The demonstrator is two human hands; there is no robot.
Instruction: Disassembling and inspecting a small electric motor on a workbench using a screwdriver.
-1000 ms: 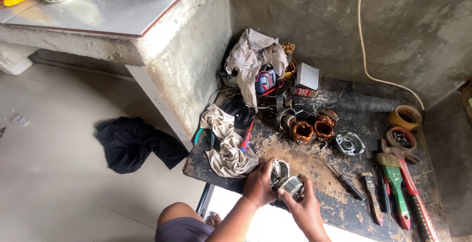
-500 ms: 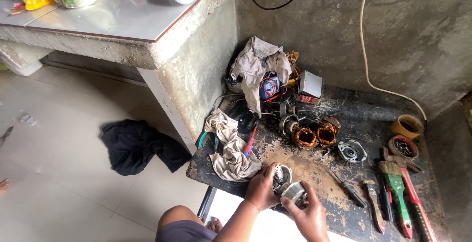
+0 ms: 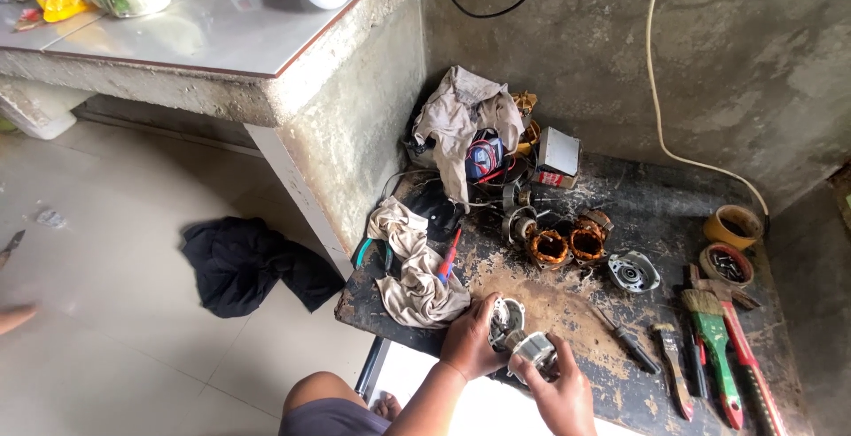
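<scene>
gripping a round silvery metal motor housing (image 3: pixel 505 319) in my left hand (image 3: pixel 470 343) and a small grey metal motor part (image 3: pixel 534 348) in my right hand (image 3: pixel 563 396), i hold both closed just above the near edge of the dark, stained work board (image 3: pixel 656 214). 2 copper-wound stator coils (image 3: pixel 567 246) lie near, beyond them; a crumpled beige rag (image 3: pixel 415 268) sits to my left.

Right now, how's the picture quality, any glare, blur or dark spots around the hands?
Head view: soft, even daylight, no hard shadows. Glare only on the glossy counter top. The left hand and right hand on the metal motor part are fairly sharp, though its fine detail is too small to read. Wide-angle bending shows at the edges; the black cloth loses detail.
</scene>
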